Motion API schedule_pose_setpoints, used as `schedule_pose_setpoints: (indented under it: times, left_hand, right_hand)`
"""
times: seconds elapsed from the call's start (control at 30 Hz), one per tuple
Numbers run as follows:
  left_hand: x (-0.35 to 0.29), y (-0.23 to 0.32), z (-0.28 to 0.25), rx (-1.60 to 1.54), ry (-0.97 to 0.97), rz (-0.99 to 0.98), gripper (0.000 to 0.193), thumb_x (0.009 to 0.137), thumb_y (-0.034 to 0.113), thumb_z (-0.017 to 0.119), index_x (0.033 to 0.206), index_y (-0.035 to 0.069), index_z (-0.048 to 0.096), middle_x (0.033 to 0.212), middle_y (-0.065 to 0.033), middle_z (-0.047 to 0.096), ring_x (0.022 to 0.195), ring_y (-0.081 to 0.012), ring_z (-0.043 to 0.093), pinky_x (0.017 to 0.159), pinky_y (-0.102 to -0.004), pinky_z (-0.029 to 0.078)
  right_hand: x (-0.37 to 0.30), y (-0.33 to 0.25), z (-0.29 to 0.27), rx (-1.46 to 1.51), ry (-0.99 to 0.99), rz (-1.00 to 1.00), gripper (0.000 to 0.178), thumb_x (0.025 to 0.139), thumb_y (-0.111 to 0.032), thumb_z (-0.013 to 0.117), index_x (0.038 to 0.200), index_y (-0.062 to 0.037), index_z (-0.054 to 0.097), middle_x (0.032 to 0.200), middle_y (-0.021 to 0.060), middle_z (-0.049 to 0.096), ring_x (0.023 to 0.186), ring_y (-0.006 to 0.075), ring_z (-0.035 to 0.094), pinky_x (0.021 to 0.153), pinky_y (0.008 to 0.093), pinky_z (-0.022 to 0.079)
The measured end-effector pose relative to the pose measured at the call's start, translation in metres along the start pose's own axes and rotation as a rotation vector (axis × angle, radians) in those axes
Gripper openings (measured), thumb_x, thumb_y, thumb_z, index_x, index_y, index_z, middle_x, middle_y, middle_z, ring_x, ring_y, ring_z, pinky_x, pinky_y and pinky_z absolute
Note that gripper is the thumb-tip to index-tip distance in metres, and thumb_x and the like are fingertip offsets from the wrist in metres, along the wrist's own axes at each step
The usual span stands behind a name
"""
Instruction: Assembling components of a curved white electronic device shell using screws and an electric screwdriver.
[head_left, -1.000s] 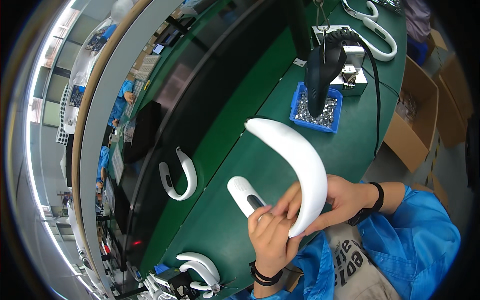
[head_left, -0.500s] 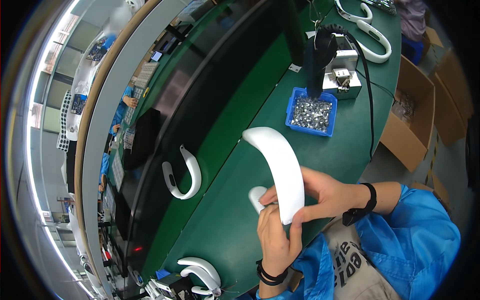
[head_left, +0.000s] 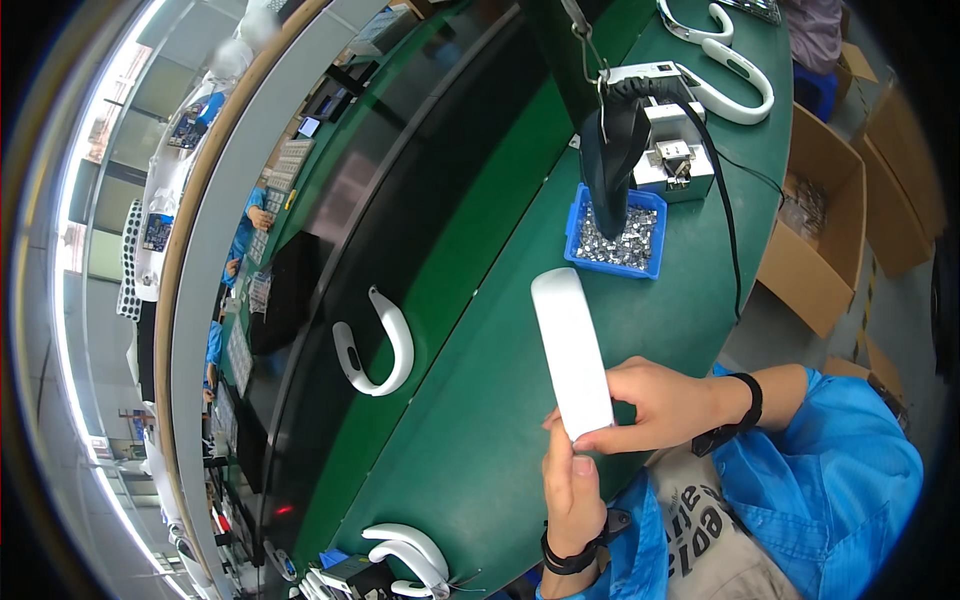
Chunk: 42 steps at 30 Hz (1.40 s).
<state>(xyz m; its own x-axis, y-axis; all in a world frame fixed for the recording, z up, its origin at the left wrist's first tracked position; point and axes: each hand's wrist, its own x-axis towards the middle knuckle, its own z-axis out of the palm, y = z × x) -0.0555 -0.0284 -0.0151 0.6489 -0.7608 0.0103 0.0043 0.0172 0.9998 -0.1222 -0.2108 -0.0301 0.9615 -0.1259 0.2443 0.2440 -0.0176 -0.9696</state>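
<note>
Green counter [head_left: 480, 420] filled much of the head view, edged by a dark belt [head_left: 430, 170] on its far side. On it stood a blue tray [head_left: 612, 268] full of small silvery parts [head_left: 642, 228]; a dark hanging tool [head_left: 610, 175] screened some of them. Beyond the counter's edge, an open cardboard box [head_left: 800, 285] contained clear-looking items, too indistinct to identify.

Above the counter, near the tray, a white piece [head_left: 573, 350] slanted upward from the hands. The right-hand grip [head_left: 655, 405] was closed on its lower end, fingers partly hidden behind. The left-hand grip [head_left: 575, 495] touched that end, but I could not tell how far it was closed.

Further off, a white curved device [head_left: 405, 345] lay apart, and overlapping white bands [head_left: 410, 542] ran into the bottom edge. A metal fixture [head_left: 675, 160] stood just behind the tray, partly covered by the tool's cable [head_left: 722, 200].
</note>
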Motion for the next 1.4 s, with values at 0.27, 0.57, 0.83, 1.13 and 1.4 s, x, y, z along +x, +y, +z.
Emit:
schedule_pose_setpoints:
  times: [0.27, 0.57, 0.83, 1.13, 1.4]
  left_hand:
    - [-0.003, -0.001, 0.026, 0.037, 0.217, -0.017, 0.038, 0.116, 0.025, 0.046, 0.121, -0.007, 0.065, 0.119, -0.0108, 0.069, 0.105, -0.0146, 0.061, 0.094, -0.0312, 0.049]
    - [0.003, -0.004, 0.031, 0.075, 0.294, 0.062, 0.047, 0.118, 0.034, 0.043, 0.117, -0.007, 0.066, 0.098, -0.0086, 0.07, 0.092, -0.0146, 0.064, 0.083, -0.0302, 0.05]
    - [0.041, 0.02, -0.007, 0.187, 0.147, 0.116, 0.035, 0.115, 0.031, 0.054, 0.108, -0.002, 0.064, 0.085, -0.0051, 0.065, 0.074, -0.0107, 0.058, 0.069, -0.0266, 0.045]
    - [0.246, -0.016, -0.023, 1.051, 0.235, 0.662, 0.069, 0.104, 0.02, 0.067, 0.163, 0.0, 0.037, 0.148, -0.018, 0.057, 0.145, -0.0374, 0.047, 0.13, -0.06, 0.018]
    - [0.165, -0.047, -0.014, 0.589, 0.058, 0.323, 0.053, 0.108, 0.01, 0.059, 0.157, -0.003, 0.044, 0.128, -0.0159, 0.071, 0.127, -0.0293, 0.064, 0.115, -0.0439, 0.043]
  right_hand:
    - [-0.004, -0.01, 0.005, 0.042, 0.03, 0.042, 0.026, 0.097, -0.015, 0.072, 0.116, 0.0016, 0.069, 0.09, 0.0081, 0.074, 0.071, 0.0157, 0.067, 0.064, 0.0307, 0.053]
    - [-0.006, -0.016, 0.011, 0.019, 0.062, 0.073, 0.028, 0.098, -0.015, 0.072, 0.119, 0.0037, 0.068, 0.088, 0.0099, 0.074, 0.07, 0.015, 0.066, 0.063, 0.0314, 0.052]
    - [-0.012, 0.014, -0.014, 0.27, 0.252, 0.05, 0.032, 0.116, -0.02, 0.051, 0.136, 0.0026, 0.062, 0.128, 0.0117, 0.071, 0.123, 0.0202, 0.066, 0.111, 0.0363, 0.05]
    - [-0.036, 0.067, -0.012, 0.246, 0.197, 0.251, 0.021, 0.11, -0.015, 0.06, 0.117, 0.0035, 0.069, 0.11, 0.0112, 0.077, 0.106, 0.0172, 0.073, 0.096, 0.0339, 0.057]
    - [-0.045, 0.073, -0.043, 0.179, 0.223, 0.301, 0.022, 0.112, -0.014, 0.058, 0.116, 0.0039, 0.07, 0.109, 0.0112, 0.077, 0.103, 0.016, 0.073, 0.094, 0.0338, 0.057]
